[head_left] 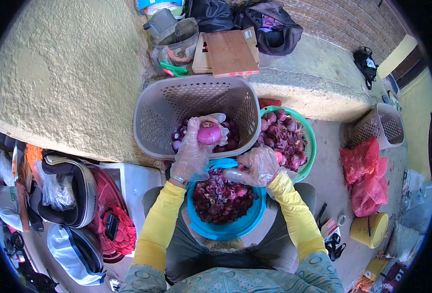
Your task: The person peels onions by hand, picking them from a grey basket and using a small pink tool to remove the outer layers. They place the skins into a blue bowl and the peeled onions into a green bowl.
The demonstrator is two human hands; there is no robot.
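My left hand (194,151), in a clear plastic glove, holds a peeled pink-purple onion (209,133) up over the grey plastic basket (152,117), where peeled onions lie at the bottom. Also gloved, my right hand (257,166) is closed on a knife handle above the blue bowl (226,229) on my lap, which is full of dark purple onion skins. Just right of the grey basket stands a green basket (310,141) holding unpeeled red onions.
A wooden cutting board (230,52) and a clear container (177,46) sit on the concrete ledge behind. An empty beige basket (384,124), red plastic bags (365,176) and a yellow bucket (370,229) lie to the right. Bags and a person are at the left.
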